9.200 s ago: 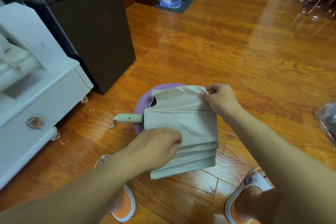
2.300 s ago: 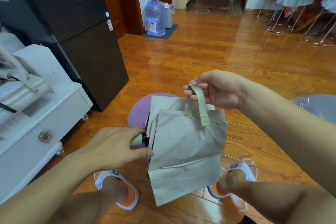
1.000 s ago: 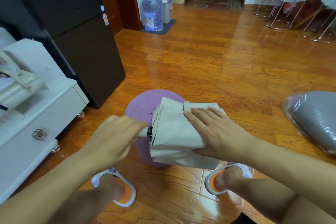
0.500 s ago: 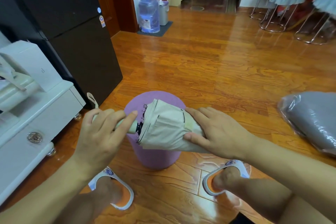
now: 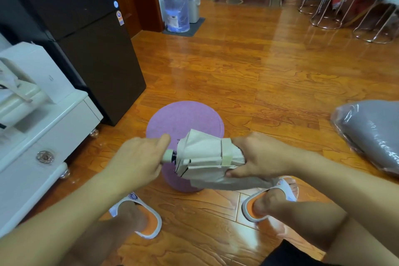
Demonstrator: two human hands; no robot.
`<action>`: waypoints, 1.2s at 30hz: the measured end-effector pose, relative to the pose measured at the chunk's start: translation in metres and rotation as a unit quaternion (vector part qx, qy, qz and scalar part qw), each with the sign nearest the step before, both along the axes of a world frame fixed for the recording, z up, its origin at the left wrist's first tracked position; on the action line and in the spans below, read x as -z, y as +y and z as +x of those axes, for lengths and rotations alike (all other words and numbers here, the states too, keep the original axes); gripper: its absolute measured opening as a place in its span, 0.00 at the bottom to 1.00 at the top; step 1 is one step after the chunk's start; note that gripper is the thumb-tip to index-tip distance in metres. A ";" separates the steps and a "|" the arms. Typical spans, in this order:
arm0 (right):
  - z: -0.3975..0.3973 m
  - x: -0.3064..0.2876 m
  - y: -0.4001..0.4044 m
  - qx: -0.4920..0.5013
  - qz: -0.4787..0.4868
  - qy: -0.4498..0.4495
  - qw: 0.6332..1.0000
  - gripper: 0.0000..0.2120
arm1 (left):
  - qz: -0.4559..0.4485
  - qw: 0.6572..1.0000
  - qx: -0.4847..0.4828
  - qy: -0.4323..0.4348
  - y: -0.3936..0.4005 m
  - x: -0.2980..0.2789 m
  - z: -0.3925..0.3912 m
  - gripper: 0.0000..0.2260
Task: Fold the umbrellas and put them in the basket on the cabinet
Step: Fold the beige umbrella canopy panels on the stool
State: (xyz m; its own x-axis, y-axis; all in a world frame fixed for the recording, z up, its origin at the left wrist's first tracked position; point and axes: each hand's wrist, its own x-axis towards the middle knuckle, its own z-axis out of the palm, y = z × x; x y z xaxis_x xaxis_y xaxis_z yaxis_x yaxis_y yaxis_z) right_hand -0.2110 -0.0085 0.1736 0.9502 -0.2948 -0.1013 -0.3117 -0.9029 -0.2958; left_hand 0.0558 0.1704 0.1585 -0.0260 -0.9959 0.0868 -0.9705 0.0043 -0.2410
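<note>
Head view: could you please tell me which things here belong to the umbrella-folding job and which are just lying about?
Part of the job:
- beige umbrella, rolled, its strap round it
- left hand, gripping the handle
- right hand, gripping the canopy end
- white cabinet

Just lying about:
- purple stool
- water bottle
- black fridge
- plastic-wrapped grey cushion

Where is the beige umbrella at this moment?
In the head view, the beige umbrella is low in the centre, held above the purple stool. The left hand grips its handle and the right hand grips the rolled canopy.
</note>
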 end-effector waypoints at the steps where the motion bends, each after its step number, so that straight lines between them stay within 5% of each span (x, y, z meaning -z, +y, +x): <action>1: 0.001 0.000 0.003 -0.015 -0.042 0.004 0.999 0.27 | 0.104 0.994 -0.029 0.020 -0.005 -0.003 0.000 0.16; 3: 0.003 0.001 0.012 -0.042 -0.109 0.000 0.993 0.26 | 0.289 0.941 -0.061 0.165 -0.016 -0.006 0.005 0.09; 5: 0.002 0.002 0.019 -0.044 -0.130 -0.006 0.990 0.28 | 0.355 0.888 -0.073 0.282 -0.024 -0.006 0.012 0.09; 9: -0.004 0.001 0.024 0.012 -0.096 -0.008 0.995 0.30 | 0.211 0.956 -0.037 0.199 -0.013 -0.004 0.011 0.12; 15: -0.005 0.002 0.020 0.066 0.080 -0.109 0.989 0.21 | 0.115 0.973 -0.009 0.201 0.004 0.004 -0.018 0.15; 20: 0.001 0.008 0.022 0.078 0.115 -0.123 0.983 0.16 | 0.076 0.985 -0.020 0.156 0.004 0.007 -0.021 0.15; 24: 0.005 0.003 0.023 0.140 0.295 -0.194 0.925 0.15 | 0.076 0.983 0.004 0.167 0.006 0.003 -0.019 0.13; 26: 0.006 0.002 0.023 0.181 0.349 -0.245 0.886 0.06 | 0.068 0.985 0.011 0.159 0.008 0.005 -0.019 0.12; 31: -0.003 -0.006 0.003 0.261 0.342 -0.221 0.875 0.15 | -0.021 0.997 0.064 0.036 0.011 0.005 -0.011 0.20; 36: -0.006 -0.002 0.003 0.182 0.306 -0.121 0.927 0.19 | -0.238 0.963 0.118 -0.036 0.013 0.006 -0.013 0.06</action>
